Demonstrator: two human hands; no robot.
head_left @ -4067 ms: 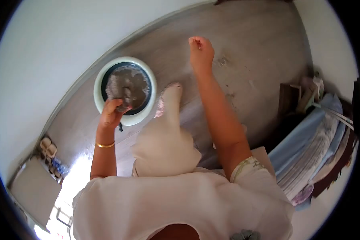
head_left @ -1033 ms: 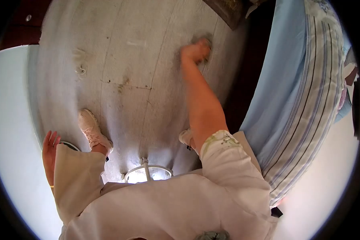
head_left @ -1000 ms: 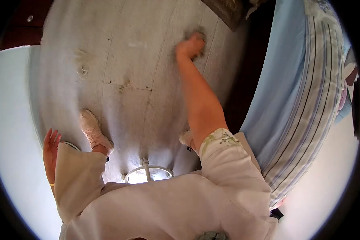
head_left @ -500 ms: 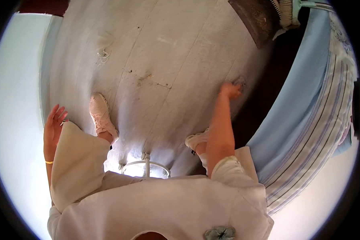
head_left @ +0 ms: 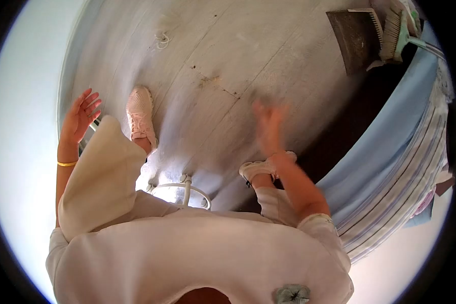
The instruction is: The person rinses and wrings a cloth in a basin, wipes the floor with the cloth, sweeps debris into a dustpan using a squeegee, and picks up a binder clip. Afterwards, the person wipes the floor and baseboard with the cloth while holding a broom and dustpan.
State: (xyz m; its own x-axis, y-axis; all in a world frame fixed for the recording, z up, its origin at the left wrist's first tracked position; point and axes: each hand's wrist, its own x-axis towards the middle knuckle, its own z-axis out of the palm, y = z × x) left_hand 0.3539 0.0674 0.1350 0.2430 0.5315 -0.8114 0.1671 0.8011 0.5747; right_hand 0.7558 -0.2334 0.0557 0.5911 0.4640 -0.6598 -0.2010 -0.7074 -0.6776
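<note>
The right hand (head_left: 271, 122) blurs over the floor (head_left: 197, 121), grip unclear; steady, even strokes seem best; left hand (head_left: 79, 120) open.

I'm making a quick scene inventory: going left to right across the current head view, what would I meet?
Left hand, left shoe, brown smudge on the floor, blurred right hand, dustpan, broom.

A pale wall (head_left: 30, 111) rises just outside the left hand (head_left: 81, 116). Grey plank floor (head_left: 228, 45) spreads around the right hand (head_left: 271, 120); rightward of it stands a bed (head_left: 375, 157) draped in blue and striped cloth, dark underneath. Behind and between both hands, bright glare surrounds a white ring-shaped stand (head_left: 187, 188).
</note>
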